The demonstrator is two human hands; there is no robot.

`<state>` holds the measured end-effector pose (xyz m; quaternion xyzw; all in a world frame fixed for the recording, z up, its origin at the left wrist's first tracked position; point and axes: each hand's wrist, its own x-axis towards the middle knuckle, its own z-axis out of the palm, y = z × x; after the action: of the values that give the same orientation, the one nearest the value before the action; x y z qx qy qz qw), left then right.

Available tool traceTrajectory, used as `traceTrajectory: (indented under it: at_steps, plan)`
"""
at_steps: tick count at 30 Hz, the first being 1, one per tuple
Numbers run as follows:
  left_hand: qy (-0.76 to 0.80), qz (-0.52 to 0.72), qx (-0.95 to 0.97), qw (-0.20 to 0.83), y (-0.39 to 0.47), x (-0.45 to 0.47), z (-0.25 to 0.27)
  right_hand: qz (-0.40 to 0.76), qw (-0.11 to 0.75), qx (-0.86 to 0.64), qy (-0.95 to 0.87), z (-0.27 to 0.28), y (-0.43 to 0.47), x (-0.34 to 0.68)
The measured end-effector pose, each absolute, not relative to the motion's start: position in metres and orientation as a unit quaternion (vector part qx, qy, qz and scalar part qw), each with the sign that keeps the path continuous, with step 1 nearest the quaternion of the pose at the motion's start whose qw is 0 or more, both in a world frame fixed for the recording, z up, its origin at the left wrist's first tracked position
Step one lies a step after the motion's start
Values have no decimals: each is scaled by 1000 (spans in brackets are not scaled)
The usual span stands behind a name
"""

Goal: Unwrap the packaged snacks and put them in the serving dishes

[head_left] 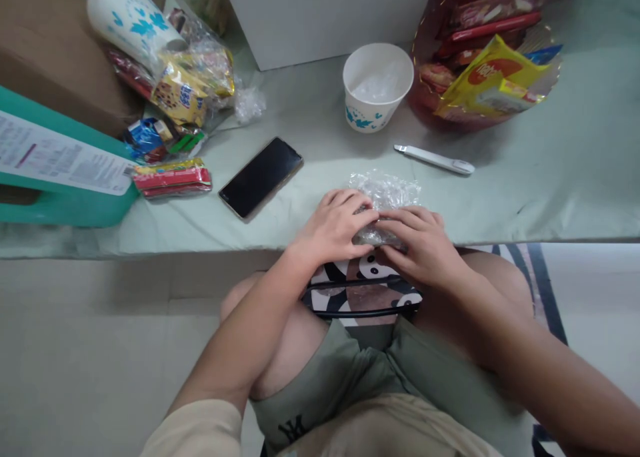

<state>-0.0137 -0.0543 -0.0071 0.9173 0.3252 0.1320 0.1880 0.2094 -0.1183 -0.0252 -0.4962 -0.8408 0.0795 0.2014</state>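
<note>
So, jug (83, 200) far left, packs (173, 178) beside it, then phone (261, 177) screen-up on the table (540, 197). Left hand (334, 227): fingers bent onto the wrap (389, 189); can't tell if they're clamped on it. Wrap is crumpled, between both hands at the table's front edge. Cup (374, 110) upright behind it. Right hand (425, 247): fingertips touching the wrap too, clamped or not can't tell. White tool (437, 160) lies farther right, near red bowl (430, 113) of snacks (493, 77).

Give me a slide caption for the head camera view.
Left hand and right hand holding crinkled clear plastic at the edge of a pale green tabletop, phone and paper cup nearby.
</note>
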Motion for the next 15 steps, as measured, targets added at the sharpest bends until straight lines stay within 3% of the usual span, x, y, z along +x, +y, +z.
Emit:
traceTrajectory:
  at_steps: [4, 8, 12, 15]
  plan:
    - [332, 180, 914, 146, -63, -16, -7, 64, 314, -482, -816, -22, -113, 207]
    - [355, 258, 869, 230, -61, -17, -6, 148, 394, -460, -782, -23, -111, 207]
    - [447, 260, 775, 363, -55, -16, -4, 243, 414, -507, -716, -27, -110, 208]
    - [494, 260, 749, 357, -53, -14, -2, 244, 392, -595, -658, -30, -106, 207]
